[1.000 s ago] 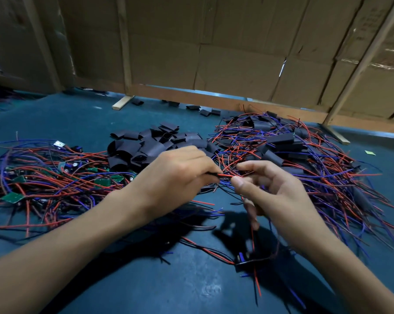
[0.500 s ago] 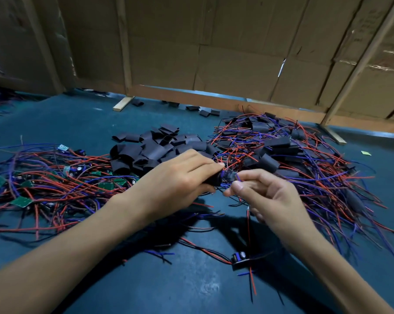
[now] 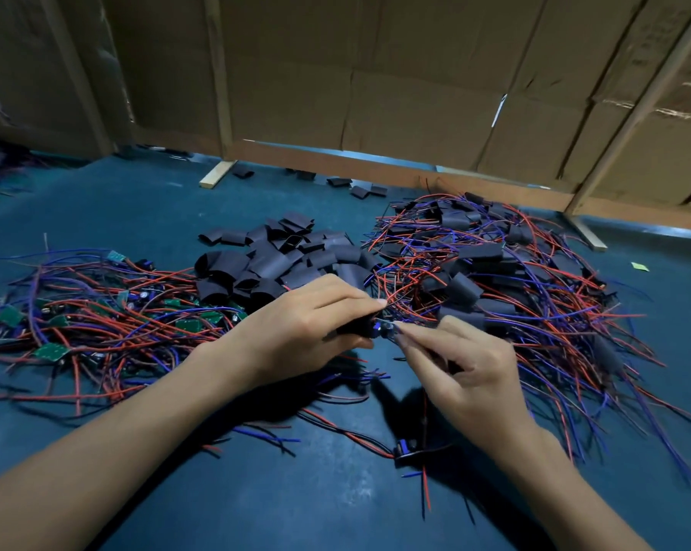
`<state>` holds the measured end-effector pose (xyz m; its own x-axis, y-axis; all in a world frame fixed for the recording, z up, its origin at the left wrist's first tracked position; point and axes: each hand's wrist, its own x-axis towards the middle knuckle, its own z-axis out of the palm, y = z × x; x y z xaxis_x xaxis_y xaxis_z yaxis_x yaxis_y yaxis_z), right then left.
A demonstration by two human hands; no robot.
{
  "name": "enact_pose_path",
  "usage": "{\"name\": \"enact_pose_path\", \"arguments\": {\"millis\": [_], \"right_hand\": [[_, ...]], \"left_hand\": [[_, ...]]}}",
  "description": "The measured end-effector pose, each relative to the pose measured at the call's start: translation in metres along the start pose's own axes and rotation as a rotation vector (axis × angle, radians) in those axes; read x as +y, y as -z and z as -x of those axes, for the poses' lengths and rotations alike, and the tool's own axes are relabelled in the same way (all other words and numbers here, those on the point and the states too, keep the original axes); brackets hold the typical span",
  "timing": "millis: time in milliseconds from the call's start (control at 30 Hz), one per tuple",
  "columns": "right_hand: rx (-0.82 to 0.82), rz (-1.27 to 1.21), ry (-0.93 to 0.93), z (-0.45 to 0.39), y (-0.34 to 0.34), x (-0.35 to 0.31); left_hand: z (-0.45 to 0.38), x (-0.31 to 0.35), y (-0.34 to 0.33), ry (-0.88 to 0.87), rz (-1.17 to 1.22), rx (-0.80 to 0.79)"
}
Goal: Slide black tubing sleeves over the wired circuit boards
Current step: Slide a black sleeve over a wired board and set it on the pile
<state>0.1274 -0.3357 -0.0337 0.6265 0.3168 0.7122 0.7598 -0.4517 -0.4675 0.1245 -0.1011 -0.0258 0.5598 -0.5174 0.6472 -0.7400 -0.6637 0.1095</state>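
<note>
1. My left hand [image 3: 308, 324] grips a short black tubing sleeve [image 3: 361, 327], fingers curled round it, above the dark teal tabletop [image 3: 137, 200].
2. My right hand [image 3: 467, 363] pinches a small wired circuit board [image 3: 387, 327] with thumb and forefinger, its end at the sleeve's mouth; the detail is blurred.
3. A heap of loose black sleeves [image 3: 280, 260] lies just behind my left hand.
4. A tangle of bare green boards on red and blue wires [image 3: 97, 312] sits left.
5. A pile of already sleeved boards [image 3: 495, 264] sits right, wires trailing past my right wrist.
6. One stray wired part [image 3: 403, 449] lies between my forearms.
7. A brown cardboard wall [image 3: 415, 93] closes the back.
</note>
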Motion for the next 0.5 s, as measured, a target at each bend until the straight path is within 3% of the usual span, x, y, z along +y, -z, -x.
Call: {"name": "enact_pose_path", "arguments": {"millis": [133,267,500], "right_hand": [[-0.037,0.113,0.077,0.004,-0.006,-0.001],[0.007,0.131,0.032,0.01,-0.018,0.003],[0.045,0.173,-0.058,0.006,-0.021,-0.002]], "left_hand": [[0.0,-0.003,-0.003,-0.098,-0.09,-0.03],[-0.003,-0.005,-0.004,-0.14,-0.128,-0.061],[0.0,-0.01,0.0,-0.06,-0.064,0.008]]}}
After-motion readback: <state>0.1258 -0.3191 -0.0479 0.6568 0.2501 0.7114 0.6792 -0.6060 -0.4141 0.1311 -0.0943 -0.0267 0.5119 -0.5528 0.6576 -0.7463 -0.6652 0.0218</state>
